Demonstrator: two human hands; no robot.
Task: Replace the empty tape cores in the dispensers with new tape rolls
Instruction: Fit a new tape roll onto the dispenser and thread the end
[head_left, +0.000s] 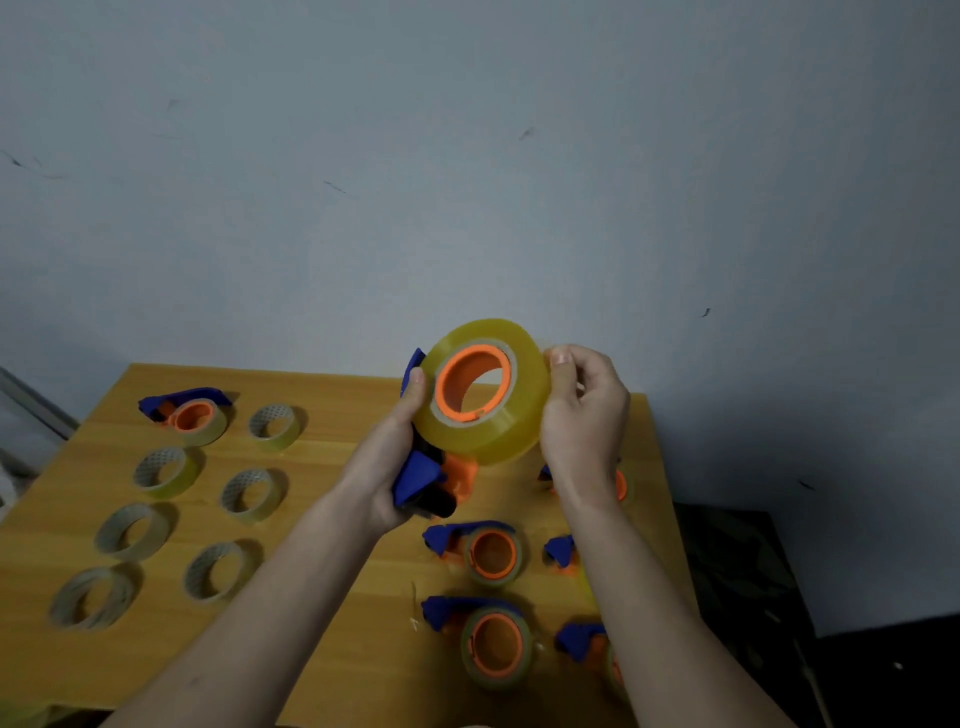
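Observation:
I hold a blue and orange tape dispenser (420, 480) up above the wooden table (332, 519). My left hand (387, 467) grips its blue handle. A full yellow tape roll (519, 410) sits on the dispenser's orange hub (451, 384). My right hand (584, 410) pinches the roll's right edge between thumb and fingers. Several empty cardboard cores (132, 530) lie on the table's left half. Other dispensers rest on the table, one at the far left (189, 413) and several below my hands (488, 553), some partly hidden by my right forearm.
A pale wall rises behind the table. To the right of the table's edge stands a dark surface (737, 571). A grey metal frame (36, 400) shows at the far left.

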